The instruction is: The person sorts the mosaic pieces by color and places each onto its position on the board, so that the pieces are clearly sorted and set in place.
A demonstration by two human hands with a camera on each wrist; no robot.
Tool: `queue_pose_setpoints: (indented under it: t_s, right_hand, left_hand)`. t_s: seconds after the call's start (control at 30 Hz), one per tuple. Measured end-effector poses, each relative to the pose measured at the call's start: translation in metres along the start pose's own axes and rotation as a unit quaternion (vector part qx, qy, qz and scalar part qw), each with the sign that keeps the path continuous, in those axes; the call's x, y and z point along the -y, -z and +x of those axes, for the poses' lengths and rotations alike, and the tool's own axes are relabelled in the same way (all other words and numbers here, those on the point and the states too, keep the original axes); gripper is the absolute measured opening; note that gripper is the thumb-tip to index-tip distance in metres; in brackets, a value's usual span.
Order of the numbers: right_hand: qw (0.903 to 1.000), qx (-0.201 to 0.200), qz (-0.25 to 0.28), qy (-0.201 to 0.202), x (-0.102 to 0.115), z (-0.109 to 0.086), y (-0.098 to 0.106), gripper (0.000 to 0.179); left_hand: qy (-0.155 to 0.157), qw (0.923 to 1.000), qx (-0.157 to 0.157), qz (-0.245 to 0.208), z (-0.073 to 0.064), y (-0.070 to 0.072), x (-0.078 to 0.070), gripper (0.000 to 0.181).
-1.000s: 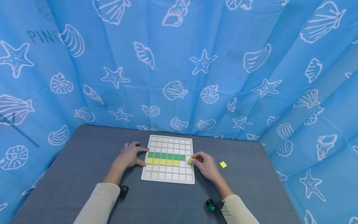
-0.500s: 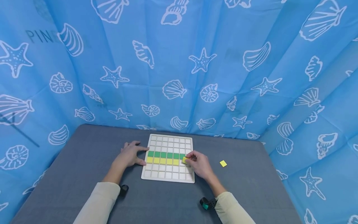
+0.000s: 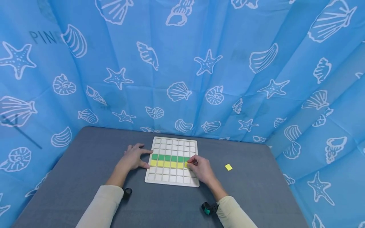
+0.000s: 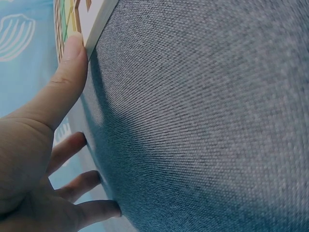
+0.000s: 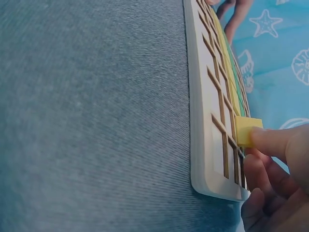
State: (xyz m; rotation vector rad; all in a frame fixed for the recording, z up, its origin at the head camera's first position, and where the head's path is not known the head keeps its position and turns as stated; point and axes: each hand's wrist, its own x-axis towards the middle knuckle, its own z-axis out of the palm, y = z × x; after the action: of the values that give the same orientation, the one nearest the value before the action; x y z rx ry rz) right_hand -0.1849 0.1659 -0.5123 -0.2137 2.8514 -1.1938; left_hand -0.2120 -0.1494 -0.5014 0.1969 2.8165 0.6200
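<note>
A white grid board (image 3: 172, 178) lies on the grey table. One row of its cells holds green tiles (image 3: 167, 157), and the row just nearer holds yellow tiles (image 3: 166, 164). Between thumb and fingers my right hand (image 3: 201, 169) pinches a yellow square tile (image 5: 245, 131) at the right end of the yellow row; in the right wrist view the tile stands tilted at the grid. My left hand (image 3: 132, 159) rests at the board's left edge, fingers spread, with the thumb (image 4: 73, 48) touching the rim in the left wrist view.
Another yellow tile (image 3: 228, 167) lies on the table to the right of the board. A blue curtain (image 3: 182, 69) with white shells and starfish hangs behind and beside the table (image 3: 168, 209). Black straps (image 3: 209, 208) are at both wrists.
My right hand has carried the yellow tile leftward over the board, from its right edge to the end of the yellow row. The left hand has stayed at the board's edge.
</note>
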Motion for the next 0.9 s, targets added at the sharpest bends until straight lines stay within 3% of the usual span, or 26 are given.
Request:
queue_pose_setpoints:
  t_s: [0.23, 0.63, 0.9]
  right_hand:
    - [0.9983, 0.008, -0.050, 0.031, 0.000, -0.002, 0.000, 0.005]
    - [0.9944, 0.032, -0.082, 0.059, 0.001, -0.010, 0.006, 0.011]
    - [0.9845, -0.027, -0.154, 0.080, 0.000, -0.015, 0.010, 0.034]
  left_hand:
    - [0.000, 1.0000, 0.002, -0.002, 0.001, 0.000, 0.000, 0.074]
    - [0.000, 1.0000, -0.002, -0.005, 0.000, -0.001, 0.001, 0.073]
    - [-0.001, 1.0000, -0.003, -0.004, 0.000, -0.004, 0.003, 0.074]
